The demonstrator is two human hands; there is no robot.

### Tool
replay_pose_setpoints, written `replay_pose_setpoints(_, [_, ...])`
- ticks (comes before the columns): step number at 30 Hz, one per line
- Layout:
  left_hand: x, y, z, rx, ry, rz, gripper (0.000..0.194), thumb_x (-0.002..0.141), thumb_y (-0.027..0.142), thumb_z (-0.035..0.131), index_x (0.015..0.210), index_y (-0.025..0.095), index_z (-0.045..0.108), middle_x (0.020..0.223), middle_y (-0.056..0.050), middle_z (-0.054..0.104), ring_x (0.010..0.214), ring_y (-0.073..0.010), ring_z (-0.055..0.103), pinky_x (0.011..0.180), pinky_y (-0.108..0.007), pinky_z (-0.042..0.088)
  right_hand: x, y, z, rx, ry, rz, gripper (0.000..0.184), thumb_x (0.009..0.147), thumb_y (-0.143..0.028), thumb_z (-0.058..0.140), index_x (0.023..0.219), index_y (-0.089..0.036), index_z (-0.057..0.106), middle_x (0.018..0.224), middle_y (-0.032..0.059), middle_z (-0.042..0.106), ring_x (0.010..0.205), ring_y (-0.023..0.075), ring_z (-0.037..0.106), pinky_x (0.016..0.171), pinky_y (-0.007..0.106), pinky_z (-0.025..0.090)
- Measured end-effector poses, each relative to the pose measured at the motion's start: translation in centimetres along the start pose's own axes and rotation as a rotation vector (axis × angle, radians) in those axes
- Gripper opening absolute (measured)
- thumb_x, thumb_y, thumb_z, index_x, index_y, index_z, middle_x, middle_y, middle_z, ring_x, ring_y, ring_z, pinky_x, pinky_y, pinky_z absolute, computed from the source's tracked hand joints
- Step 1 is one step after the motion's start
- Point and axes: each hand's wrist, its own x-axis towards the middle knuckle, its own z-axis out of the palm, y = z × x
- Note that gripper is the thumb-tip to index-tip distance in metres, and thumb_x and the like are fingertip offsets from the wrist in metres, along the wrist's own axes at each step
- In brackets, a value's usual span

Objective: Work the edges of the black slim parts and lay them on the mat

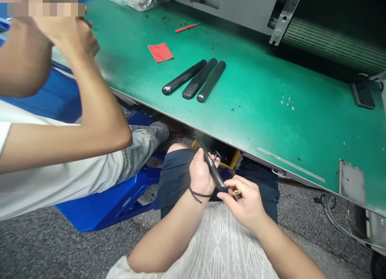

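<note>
My left hand [202, 175] grips a long black tubular casing [212, 168] below the table edge, above my knees. My right hand [243, 202] pinches a small yellow-and-dark piece [237, 192] between thumb and fingers, right beside the casing's lower end. I cannot tell what the small piece is. On the green mat-covered workbench [265, 110], several similar black casings [194, 80] lie side by side, out of reach of neither hand's contact.
A co-worker [63, 110] in a white shirt sits on a blue stool [111, 202] at the left, with both hands raised. A red paper slip [160, 52] and a red-handled tool [187, 27] lie on the bench. A yellow-edged tray [230, 160] sits beneath it.
</note>
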Motion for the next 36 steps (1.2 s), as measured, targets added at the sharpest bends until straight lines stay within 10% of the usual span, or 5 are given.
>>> replay_pose_setpoints(6, [-1.3,0.8,-2.6,0.478,-0.23,0.5,0.054,0.085,0.032,0.082,0.132,0.021,0.059,0.15,-0.016,0.056,0.152,-0.0308,0.04,0.128,-0.05,0.026,0.0,-1.8,-0.8,-0.02,0.121,-0.013,0.014,0.091,-0.018,0.076,0.087,-0.021,0.062,0.066,-0.0063,0.051,0.059,0.0095,0.047,0.053,0.022,0.037])
replay_pose_setpoints(10, [-2.3,1.3,-3.7,0.751,-0.892,1.049,0.045,0.108,0.053,0.039,0.103,0.02,0.069,0.111,-0.014,0.073,0.122,-0.0317,0.063,0.119,-0.056,0.035,-0.5,-2.9,-1.2,0.047,0.059,0.036,0.019,0.091,-0.022,0.078,0.085,-0.022,0.06,0.065,-0.0073,0.05,0.056,0.0087,0.044,0.05,0.021,0.034])
replay_pose_setpoints(16, [-2.1,0.9,-3.0,0.609,-1.062,1.0,0.049,0.109,0.039,0.029,0.067,0.022,0.046,0.057,-0.002,0.048,0.055,-0.0173,0.04,0.061,-0.036,0.034,-0.8,-3.7,-4.1,-0.118,-0.19,-0.02,0.015,0.108,-0.021,0.047,0.12,-0.022,0.056,0.091,0.0022,0.058,0.077,0.016,0.054,0.068,0.029,0.045])
replay_pose_setpoints(25, [-3.2,2.4,-2.8,0.694,-1.131,0.87,0.056,0.105,0.051,0.036,0.061,0.024,0.057,0.056,-0.006,0.053,0.054,-0.0214,0.042,0.065,-0.039,0.036,0.9,-4.9,-5.7,-0.451,-0.39,-0.206,0.058,0.103,-0.073,0.044,0.103,-0.017,0.059,0.086,0.0038,0.062,0.074,0.019,0.055,0.066,0.034,0.04])
replay_pose_setpoints(36, [-3.9,2.3,-2.9,0.665,-1.003,0.689,0.051,0.096,0.055,0.055,0.057,0.025,0.065,0.055,-0.007,0.054,0.055,-0.0219,0.04,0.07,-0.04,0.036,1.1,-5.0,-5.0,-0.627,-0.294,-0.347,0.056,0.108,-0.064,0.042,0.075,-0.021,0.054,0.069,0.0005,0.054,0.063,0.0153,0.042,0.058,0.034,0.026])
